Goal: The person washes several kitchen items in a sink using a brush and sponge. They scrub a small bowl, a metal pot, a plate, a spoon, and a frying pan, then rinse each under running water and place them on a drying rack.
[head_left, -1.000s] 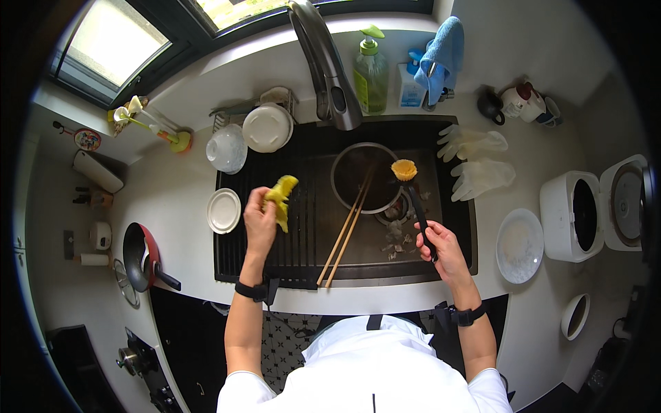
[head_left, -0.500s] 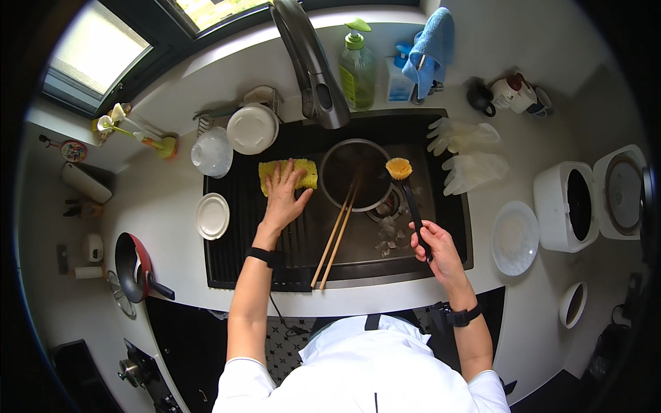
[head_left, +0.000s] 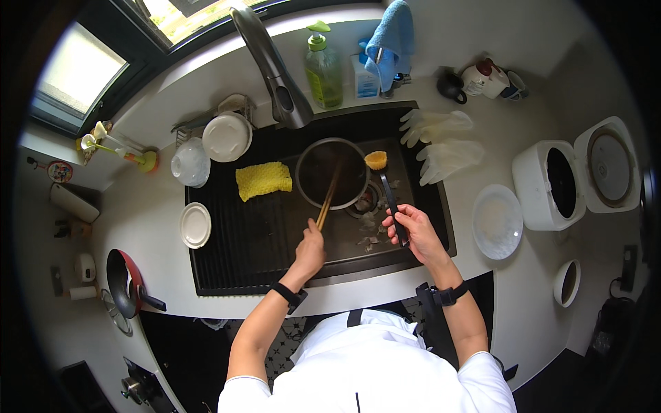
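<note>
Over the sink basin (head_left: 344, 249), left hand (head_left: 310, 249) has its fingers wrapped round the thick ends of two wooden chopsticks (head_left: 330, 191); tips go down into the round cooking pot (head_left: 298, 172), can't tell if they touch bottom. Right hand (head_left: 413, 234) grips a black-handled dish brush (head_left: 390, 195) low on its handle, tan head pointing away, just right of the pot.

Handling, my read: chopsticks light, stiff, slick if wet, likely to splay; take both together at the thick end. Brush light, rigid handle, springy bristles; hold by the handle. Pot probably the heaviest, slippery wet; grab by the rim.

Edges: pot rim, plus the sink's front edge by the left wrist. Room: widest leftward over the ribbed drainboard (head_left: 234, 241), nearside of the yellow cloth (head_left: 264, 180). Right is tighter: food scraps (head_left: 372, 241), translucent gloves (head_left: 449, 162).
</note>
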Motion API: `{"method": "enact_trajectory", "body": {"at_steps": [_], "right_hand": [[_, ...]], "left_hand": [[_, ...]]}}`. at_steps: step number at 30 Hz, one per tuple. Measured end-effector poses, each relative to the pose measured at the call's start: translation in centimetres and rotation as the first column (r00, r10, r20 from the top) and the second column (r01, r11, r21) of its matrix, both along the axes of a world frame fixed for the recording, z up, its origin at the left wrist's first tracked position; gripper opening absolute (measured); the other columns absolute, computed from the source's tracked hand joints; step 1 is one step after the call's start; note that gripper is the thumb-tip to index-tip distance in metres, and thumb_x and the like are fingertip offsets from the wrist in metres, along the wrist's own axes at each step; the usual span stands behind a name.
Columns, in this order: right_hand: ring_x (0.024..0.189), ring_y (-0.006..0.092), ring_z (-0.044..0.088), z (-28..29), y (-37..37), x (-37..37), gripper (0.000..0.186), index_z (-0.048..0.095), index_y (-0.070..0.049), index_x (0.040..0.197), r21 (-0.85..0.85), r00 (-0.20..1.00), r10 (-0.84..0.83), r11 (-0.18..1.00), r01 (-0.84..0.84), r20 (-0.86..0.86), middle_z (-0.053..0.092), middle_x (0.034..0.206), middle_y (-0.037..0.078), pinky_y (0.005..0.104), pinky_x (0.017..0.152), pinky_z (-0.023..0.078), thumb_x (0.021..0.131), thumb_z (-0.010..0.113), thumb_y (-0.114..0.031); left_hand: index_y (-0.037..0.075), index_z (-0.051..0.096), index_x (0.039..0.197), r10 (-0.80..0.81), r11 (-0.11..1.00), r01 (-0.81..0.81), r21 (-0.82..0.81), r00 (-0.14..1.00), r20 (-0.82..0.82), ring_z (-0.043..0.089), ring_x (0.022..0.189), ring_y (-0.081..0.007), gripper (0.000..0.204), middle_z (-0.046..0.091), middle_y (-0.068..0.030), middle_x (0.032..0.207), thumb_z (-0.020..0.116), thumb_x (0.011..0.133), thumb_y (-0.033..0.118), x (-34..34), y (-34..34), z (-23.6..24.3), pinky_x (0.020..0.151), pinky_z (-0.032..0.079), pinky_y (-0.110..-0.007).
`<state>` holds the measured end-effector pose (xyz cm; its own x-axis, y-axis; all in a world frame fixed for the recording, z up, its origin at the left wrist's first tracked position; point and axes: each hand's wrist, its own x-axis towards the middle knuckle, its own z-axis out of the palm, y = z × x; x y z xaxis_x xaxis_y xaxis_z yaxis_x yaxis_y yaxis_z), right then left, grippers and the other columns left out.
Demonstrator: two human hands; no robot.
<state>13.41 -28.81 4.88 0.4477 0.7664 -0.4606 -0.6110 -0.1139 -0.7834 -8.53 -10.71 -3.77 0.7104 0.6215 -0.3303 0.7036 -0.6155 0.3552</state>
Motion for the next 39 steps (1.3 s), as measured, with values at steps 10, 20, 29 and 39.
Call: {"method": "enact_trajectory", "body": {"at_steps": [10,20,29,39], "right_hand": [[0.073,0.0257,0.064,-1.5,0.2,-0.3,0.035,0.066,-0.018,0.134,-0.334,0.303,0.272,0.926,0.176,0.913,0.064,0.085,0.009,0.0368,0.066,0.051,0.1,0.06,-0.012],[0.076,0.0284,0.061,-2.1,-1.3,-0.1,0.052,0.07,-0.024,0.13,-0.305,-0.36,0.322,0.947,0.105,0.876,0.053,0.08,0.01,0.0382,0.065,0.052,0.085,0.06,0.001],[0.079,0.0288,0.063,-4.2,0.2,1.4,0.053,0.068,-0.023,0.13,-0.486,-0.308,0.494,0.867,0.108,0.813,0.057,0.085,0.011,0.0406,0.067,0.054,0.082,0.063,-0.001],[0.076,0.0302,0.065,-3.2,0.5,2.8,0.058,0.068,-0.021,0.132,-0.554,-0.239,0.548,0.831,0.047,0.801,0.059,0.085,0.014,0.0423,0.067,0.056,0.078,0.066,0.002]], "left_hand": [[0.007,0.048,0.123,0.561,0.237,-0.233,-0.943,0.825,-0.063,0.034,0.053,-0.0053,0.017,0.04,0.0025,0.074,0.04,0.112,0.016,-3.5,0.6,10.5,0.045,0.028,-0.021],[0.012,0.048,0.128,0.495,0.243,-0.177,-0.954,0.868,-0.035,0.027,0.052,-0.0036,0.018,0.032,0.007,0.069,0.042,0.112,0.017,-2.1,-2.7,12.9,0.045,0.025,-0.021],[0.012,0.049,0.131,0.46,0.257,-0.271,-0.927,0.878,-0.129,0.026,0.053,-0.0033,0.022,0.032,0.0075,0.07,0.041,0.112,0.017,-2.5,-2.7,12.2,0.045,0.024,-0.021],[0.011,0.048,0.134,0.412,0.357,-0.246,-0.901,0.907,-0.085,0.028,0.052,-0.0028,0.024,0.032,0.008,0.069,0.041,0.112,0.016,-2.7,-2.3,13.3,0.045,0.024,-0.021]]}}
